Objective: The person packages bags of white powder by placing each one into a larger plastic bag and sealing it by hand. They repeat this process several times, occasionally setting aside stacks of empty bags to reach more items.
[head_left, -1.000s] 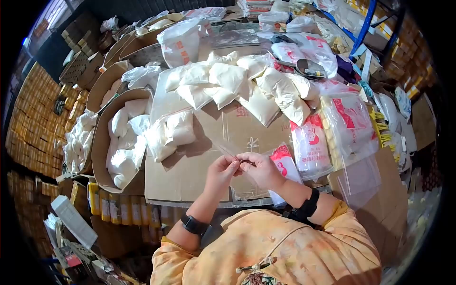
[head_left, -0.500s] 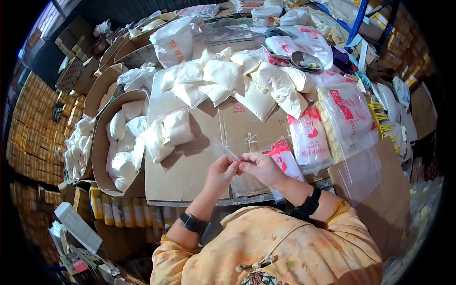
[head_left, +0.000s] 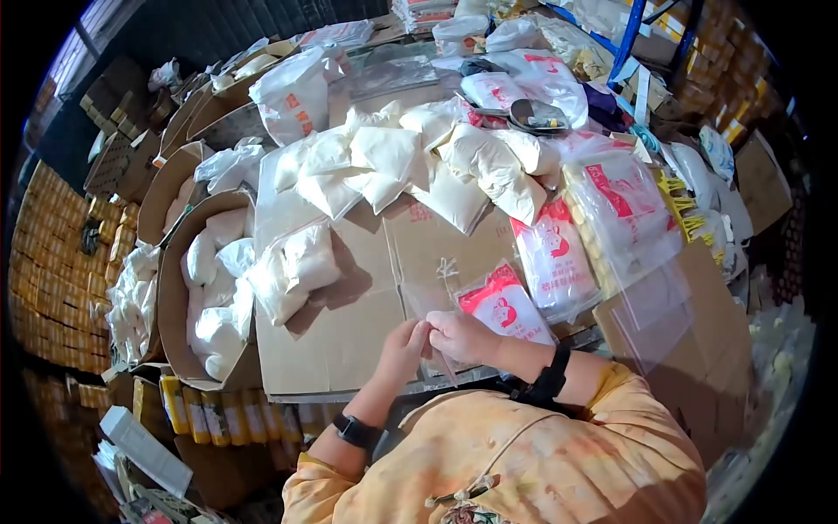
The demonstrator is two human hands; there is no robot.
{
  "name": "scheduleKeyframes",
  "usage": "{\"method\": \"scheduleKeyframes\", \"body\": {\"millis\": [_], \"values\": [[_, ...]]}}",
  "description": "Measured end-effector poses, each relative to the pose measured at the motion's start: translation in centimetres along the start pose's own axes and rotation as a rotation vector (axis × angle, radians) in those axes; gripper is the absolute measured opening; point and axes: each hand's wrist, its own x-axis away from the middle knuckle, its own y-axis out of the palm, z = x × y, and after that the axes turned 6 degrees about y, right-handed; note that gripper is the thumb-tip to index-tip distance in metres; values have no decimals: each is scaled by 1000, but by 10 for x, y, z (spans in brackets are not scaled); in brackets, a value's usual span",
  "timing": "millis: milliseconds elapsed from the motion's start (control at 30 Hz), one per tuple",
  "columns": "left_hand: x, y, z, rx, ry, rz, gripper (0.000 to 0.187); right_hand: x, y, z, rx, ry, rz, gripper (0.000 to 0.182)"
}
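Observation:
My left hand (head_left: 401, 351) and my right hand (head_left: 464, 338) meet at the near side of the table, fingertips pinched together. Between them is a thin clear plastic bag (head_left: 417, 299), faintly visible above the fingers; part of it is hidden by them. Right of my right hand lies a pack with red and white print (head_left: 504, 307). Farther off, a heap of clear bags filled with pale powder (head_left: 384, 153) covers the back of the cardboard sheet (head_left: 349, 349). A separate pair of filled bags (head_left: 295, 271) rests to the left.
An open cardboard box (head_left: 175, 301) of white filled bags stands at the left. More red-printed plastic packs (head_left: 559, 262) lie at the right, near a loose cardboard piece (head_left: 690, 367). A white plastic sack (head_left: 292, 96) stands at the back. Yellow-wrapped packs (head_left: 223, 415) sit below the table edge.
Both hands have come down nearer my body, still pinched together on the clear bag. The view has shifted slightly; the filled bags lie as before.

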Motion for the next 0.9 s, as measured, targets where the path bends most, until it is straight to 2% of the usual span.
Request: {"method": "scheduleKeyframes", "body": {"millis": [100,200,233,267,300,367,467,500,567,600,667,700,733,800,833,867,900], "values": [[-1,-4,-2,-74,67,32,27,-2,2,-6,-140,34,41,7],[-3,-17,5,-260,138,107,27,-39,11,47,6,-213,477,7],[2,-24,15,-334,141,130,27,-51,0,72,-50,-109,545,7],[3,-34,22,-407,146,159,27,-52,-17,60,126,-105,610,8],[4,-45,22,-662,171,147,26,-52,-33,48,303,-94,681,9],[7,-69,19,-1170,205,96,24,-54,-32,42,451,-178,622,9],[3,-104,1,-1169,108,223,21,-77,-4,59,692,-104,395,13],[4,-114,-4,-1181,80,271,20,-92,-1,63,529,-71,307,16],[12,-132,-10,-968,71,335,13,-120,4,79,199,2,126,21],[17,-142,-13,-868,70,359,11,-148,2,93,51,192,142,24],[28,-168,-17,-763,57,374,10,-196,-19,87,-393,355,226,23],[37,-180,-21,-668,48,415,11,-230,-27,117,-459,363,258,21],[47,-193,-27,-575,41,455,11,-244,-42,105,-779,428,319,21],[70,-219,-39,-430,0,525,13,-290,-51,131,-927,417,379,27],[81,-232,-42,-378,-32,554,14,-306,-52,133,-988,454,523,30],[93,-243,-43,-316,-40,575,14,-325,-57,142,-975,553,526,31],[104,-253,-40,-257,-48,597,15,-340,-55,139,-1017,521,670,33]]}}
